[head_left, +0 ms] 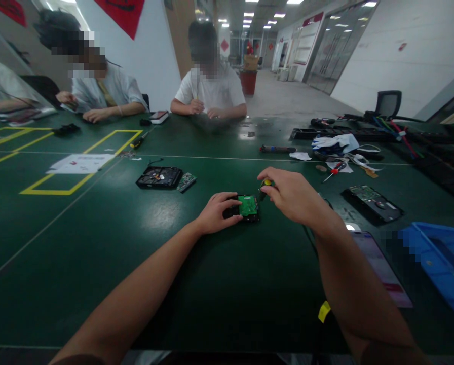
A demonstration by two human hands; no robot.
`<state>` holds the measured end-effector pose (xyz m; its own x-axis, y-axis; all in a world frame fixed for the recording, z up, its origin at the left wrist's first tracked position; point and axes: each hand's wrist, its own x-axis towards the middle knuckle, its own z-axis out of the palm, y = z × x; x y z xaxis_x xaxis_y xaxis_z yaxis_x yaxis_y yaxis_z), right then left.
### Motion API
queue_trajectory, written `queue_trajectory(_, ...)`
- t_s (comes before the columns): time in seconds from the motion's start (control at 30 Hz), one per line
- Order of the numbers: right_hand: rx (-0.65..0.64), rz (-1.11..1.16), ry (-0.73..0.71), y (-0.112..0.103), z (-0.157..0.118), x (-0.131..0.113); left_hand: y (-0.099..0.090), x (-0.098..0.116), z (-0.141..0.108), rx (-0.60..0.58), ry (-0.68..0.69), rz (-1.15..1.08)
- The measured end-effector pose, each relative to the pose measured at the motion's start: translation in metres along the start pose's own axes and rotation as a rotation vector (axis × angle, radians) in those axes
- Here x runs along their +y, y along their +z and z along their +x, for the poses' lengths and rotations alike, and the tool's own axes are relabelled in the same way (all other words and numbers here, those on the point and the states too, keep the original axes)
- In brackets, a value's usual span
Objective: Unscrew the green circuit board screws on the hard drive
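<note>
Bare tabletop (230, 294) is offering passage on the near side of the green-boarded drive (250, 205); the left hand (217, 214) is obstructing its left end, the right hand (290, 195) its right side.

No word, number or brand can be read: the red wall hanging (120, 15) at the far left carries part of a black character cut off by the top edge, and the white sheet (80, 163) on the left of the counter (60, 263) bears faint print and a small red mark, too blurred to make out. The pale marking on the green circuit board (249, 206) and the contents of the lit phone screen (379, 268), near right, are likewise illegible.
</note>
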<state>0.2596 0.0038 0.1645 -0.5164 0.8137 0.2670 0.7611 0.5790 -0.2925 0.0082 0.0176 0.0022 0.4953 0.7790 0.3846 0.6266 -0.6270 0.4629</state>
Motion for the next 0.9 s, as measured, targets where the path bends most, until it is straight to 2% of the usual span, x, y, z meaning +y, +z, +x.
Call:
queue_trajectory(0.13,0.019,-0.028,0.064,-0.0019,0.0007,-0.0018,-0.0002,0.0004,0.0001,-0.005,-0.004,0.001)
queue_trajectory(0.37,0.011,0.002,-0.016,-0.0032,0.0021,0.0003,0.0004,-0.0003,-0.0007,-0.001,0.002,0.007)
queue_trajectory(0.7,-0.003,-0.099,0.095,-0.0076,0.0007,0.002,0.0,-0.0009,-0.0004,-0.017,-0.011,0.006)
queue_trajectory(0.9,-0.01,-0.004,-0.011,-0.0038,0.0011,0.0025,0.0008,-0.0021,-0.0008,-0.003,0.01,-0.004)
